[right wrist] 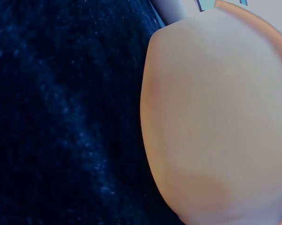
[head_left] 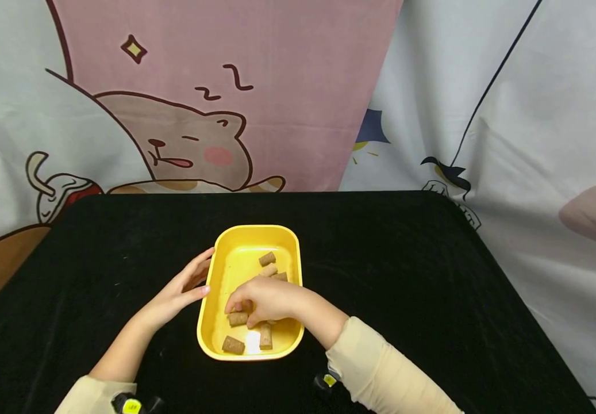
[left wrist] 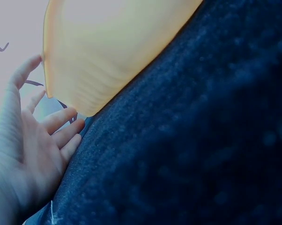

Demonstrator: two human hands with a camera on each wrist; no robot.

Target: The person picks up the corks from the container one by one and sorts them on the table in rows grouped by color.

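Observation:
A yellow plastic tray with rounded corners lies on the black cloth. Several short brown corks lie inside it, among them a cork at the near left and an upright-lying cork beside it. My right hand reaches in over the right rim; its thumb and index finger pinch the two ends of a cork. Part of the pile is hidden under that hand. At the tray's left side my left hand touches the wall with spread fingers. In the right wrist view only the tray's outer wall shows, not the hand.
Black cloth covers the table all around the tray. Behind the table hangs a printed curtain with cartoon animals. More corks lie towards the tray's far right.

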